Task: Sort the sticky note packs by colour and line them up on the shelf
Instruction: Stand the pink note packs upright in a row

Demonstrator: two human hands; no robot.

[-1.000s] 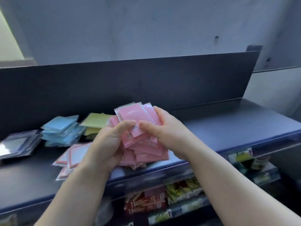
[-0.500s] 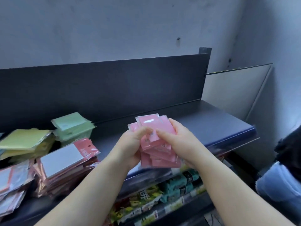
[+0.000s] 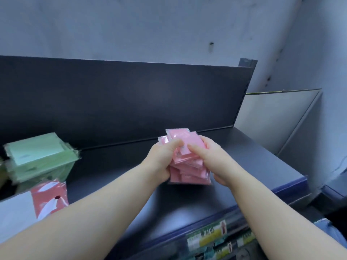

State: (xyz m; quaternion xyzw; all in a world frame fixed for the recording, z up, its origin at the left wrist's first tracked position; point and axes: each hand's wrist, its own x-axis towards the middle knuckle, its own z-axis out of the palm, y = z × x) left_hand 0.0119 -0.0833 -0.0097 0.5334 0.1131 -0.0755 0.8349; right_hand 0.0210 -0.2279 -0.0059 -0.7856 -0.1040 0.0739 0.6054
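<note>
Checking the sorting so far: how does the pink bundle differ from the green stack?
The pink bundle is gripped by the left hand and right hand, its packs fanned unevenly; the green stack lies on the shelf, untouched. Pink is mid-shelf; green is at the far left. Both are single-colour, clear-wrapped packs.

- A pale grey wall [image 3: 150, 25], flecked with small dark spots, is met by a side wall [image 3: 319, 44] at the right.
- A dark back panel [image 3: 122, 98] is set above the dark shelf [image 3: 244, 166] and ended by a slotted upright [image 3: 247, 63].
- A lighter grey panel [image 3: 272, 113] is placed just beside the upright.
- Everything is lit dimly and bluishly.
</note>
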